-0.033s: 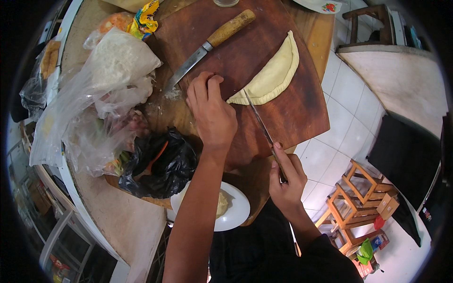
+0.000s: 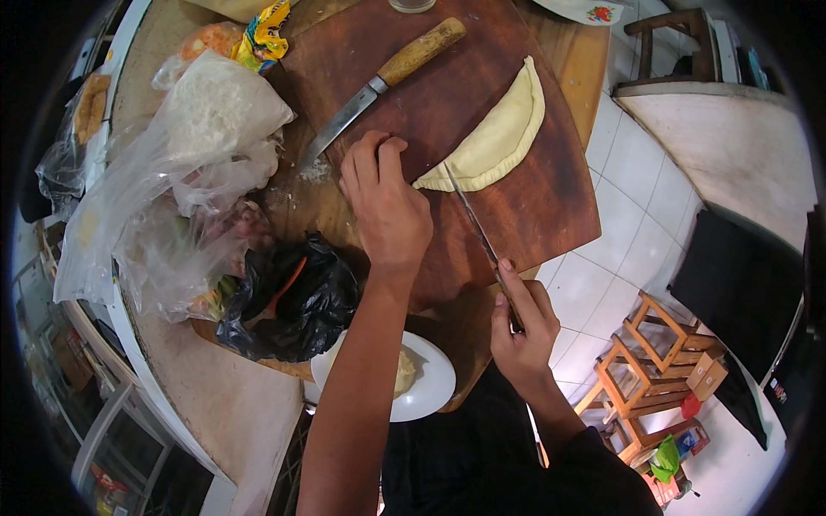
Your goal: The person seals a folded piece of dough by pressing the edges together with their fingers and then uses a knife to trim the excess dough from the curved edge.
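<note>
A pale half-moon dough turnover (image 2: 495, 138) with a crimped rim lies on the brown wooden board (image 2: 551, 206). My right hand (image 2: 527, 331) grips a thin knife (image 2: 476, 222), seen nearly edge-on, index finger stretched along it. Its tip meets the turnover close to the lower left end. Over the board's left side rests my left hand (image 2: 387, 202), loosely bent, with a gap between the fingers; their tips are partly hidden and nothing shows in them. A second knife (image 2: 383, 82) with a wooden handle lies beyond the left hand, its blade pointing down-left.
Left of the board are a clear bag of white powder (image 2: 224, 107), more clear plastic bags (image 2: 189, 232) and a black plastic bag (image 2: 301, 301). A white plate (image 2: 430, 378) bearing dough is partly under my left forearm. Wooden stools (image 2: 641, 365) stand on the tiled floor at right.
</note>
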Available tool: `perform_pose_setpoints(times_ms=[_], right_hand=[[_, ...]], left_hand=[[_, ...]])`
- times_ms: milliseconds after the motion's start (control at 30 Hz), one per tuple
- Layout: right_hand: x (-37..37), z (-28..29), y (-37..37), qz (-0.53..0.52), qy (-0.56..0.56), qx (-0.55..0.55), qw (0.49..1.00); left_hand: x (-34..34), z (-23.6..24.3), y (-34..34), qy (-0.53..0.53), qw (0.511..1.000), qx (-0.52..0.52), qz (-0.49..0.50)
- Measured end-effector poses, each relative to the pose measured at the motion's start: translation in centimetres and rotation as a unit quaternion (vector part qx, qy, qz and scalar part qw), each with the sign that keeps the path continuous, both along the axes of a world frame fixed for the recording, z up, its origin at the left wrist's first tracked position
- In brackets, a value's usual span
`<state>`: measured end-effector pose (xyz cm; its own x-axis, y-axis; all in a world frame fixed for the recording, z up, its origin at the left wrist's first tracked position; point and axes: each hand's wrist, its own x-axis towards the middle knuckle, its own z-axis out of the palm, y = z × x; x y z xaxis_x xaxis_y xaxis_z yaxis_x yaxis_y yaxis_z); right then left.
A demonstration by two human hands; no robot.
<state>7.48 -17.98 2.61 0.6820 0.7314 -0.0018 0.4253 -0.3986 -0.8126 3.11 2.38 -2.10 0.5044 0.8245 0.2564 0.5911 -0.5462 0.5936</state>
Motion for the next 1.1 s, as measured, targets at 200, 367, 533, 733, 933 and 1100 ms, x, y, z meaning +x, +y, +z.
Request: perform_pose_setpoints(times_ms=[200,367,533,733,933,1100], right_hand=[[0.5,0.1,-0.1,0.000,0.008,-0.013,1.000],[0.8,-0.2,-0.6,0.006,-0.010,0.006,1.000],[1.2,-0.8,-1.6,-0.016,-0.032,0.037,0.999],[1.7,-0.9,-3.2,-0.011,0.002,-0.051,0.999],[2.0,-1.4,-3.1,-0.028,-0.037,-0.002,0.999],[2.4,-1.5,-3.5,-0.025,-0.022,-0.028,0.999]], left_hand=[[0.0,0.2,-0.1,0.000,1.000,0.009,0.004],[-0.3,0.0,0.1,0.024,1.000,-0.005,-0.005],[-0.3,0.0,0.0,0.028,1.000,-0.009,0.001],[-0.1,0.1,-0.1,0.017,1.000,0.000,-0.004],[-0.3,0.0,0.1,0.040,0.999,0.007,-0.006],[-0.4,-0.1,0.2,0.046,0.999,0.016,-0.005]])
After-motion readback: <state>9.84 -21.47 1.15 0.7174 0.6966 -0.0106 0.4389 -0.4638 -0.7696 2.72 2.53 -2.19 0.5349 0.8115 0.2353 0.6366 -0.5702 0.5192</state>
